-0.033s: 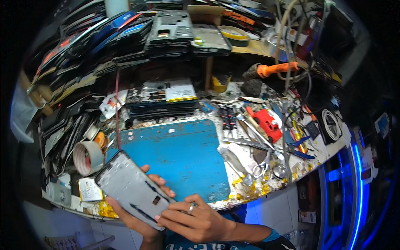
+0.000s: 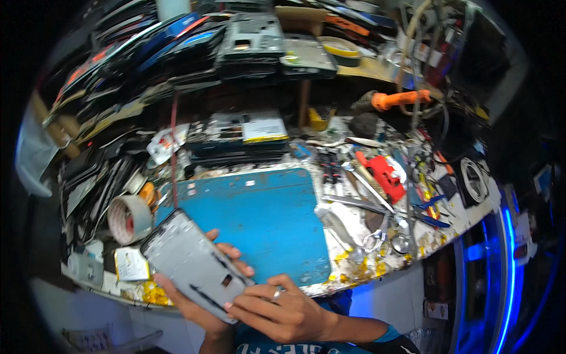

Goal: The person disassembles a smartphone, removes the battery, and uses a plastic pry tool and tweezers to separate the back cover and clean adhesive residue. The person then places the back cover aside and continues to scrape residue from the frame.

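A grey phone frame (image 2: 197,265) with a dark rim and a small dark cut-out is held tilted over the near-left edge of the bench. My left hand (image 2: 188,307) grips it from beneath, thumb along its left side and fingertips showing past its right edge. At the frame's lower right end my right hand (image 2: 286,312), wearing a ring, has its fingers bent and pressed to the corner. Behind the frame lies a blue work mat (image 2: 265,218). To the left of the frame is a white battery (image 2: 131,264) with a yellow edge.
Left of the mat are a tape roll (image 2: 130,219) and stacked dark panels. Scissors (image 2: 375,239), pliers (image 2: 433,219), a red tool (image 2: 386,177) and several screwdrivers crowd the right. Phone parts (image 2: 239,147) are piled behind; an orange-handled tool (image 2: 401,99) hangs above.
The whole view has shifted a little, so the bench sits slightly farther right. Both hands keep the same hold on the phone frame.
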The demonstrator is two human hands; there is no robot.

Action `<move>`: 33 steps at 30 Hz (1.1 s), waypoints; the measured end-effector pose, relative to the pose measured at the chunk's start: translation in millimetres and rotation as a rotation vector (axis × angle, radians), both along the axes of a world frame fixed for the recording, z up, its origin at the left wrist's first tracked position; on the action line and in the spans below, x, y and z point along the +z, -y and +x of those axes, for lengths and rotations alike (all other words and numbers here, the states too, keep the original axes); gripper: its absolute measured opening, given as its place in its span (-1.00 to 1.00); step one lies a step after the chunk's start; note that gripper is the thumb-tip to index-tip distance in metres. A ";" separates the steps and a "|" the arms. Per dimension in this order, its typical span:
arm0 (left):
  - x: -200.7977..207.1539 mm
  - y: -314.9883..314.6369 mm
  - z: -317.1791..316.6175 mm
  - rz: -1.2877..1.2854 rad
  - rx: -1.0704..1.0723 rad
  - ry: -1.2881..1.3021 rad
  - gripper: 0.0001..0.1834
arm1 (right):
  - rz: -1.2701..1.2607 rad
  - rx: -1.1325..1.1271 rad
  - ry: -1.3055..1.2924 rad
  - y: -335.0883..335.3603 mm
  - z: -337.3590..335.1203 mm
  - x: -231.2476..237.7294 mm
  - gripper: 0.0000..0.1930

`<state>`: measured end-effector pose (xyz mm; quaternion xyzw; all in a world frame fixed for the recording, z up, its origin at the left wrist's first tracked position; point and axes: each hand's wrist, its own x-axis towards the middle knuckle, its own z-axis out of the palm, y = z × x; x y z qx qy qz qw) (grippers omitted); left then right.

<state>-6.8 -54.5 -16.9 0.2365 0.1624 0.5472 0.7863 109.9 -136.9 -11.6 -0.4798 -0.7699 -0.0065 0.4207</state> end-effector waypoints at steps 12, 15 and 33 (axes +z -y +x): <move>-2.1 -13.1 -6.4 0.152 -0.102 -0.223 0.23 | -0.021 0.029 0.047 -8.6 1.4 3.9 -0.67; -0.4 -13.7 -5.6 0.166 -0.110 -0.213 0.23 | -0.051 0.045 0.058 -9.6 2.4 4.9 -0.68; -1.4 -16.5 -5.4 0.060 -0.153 -0.052 0.15 | -0.033 0.027 0.113 -13.7 1.9 7.9 -0.64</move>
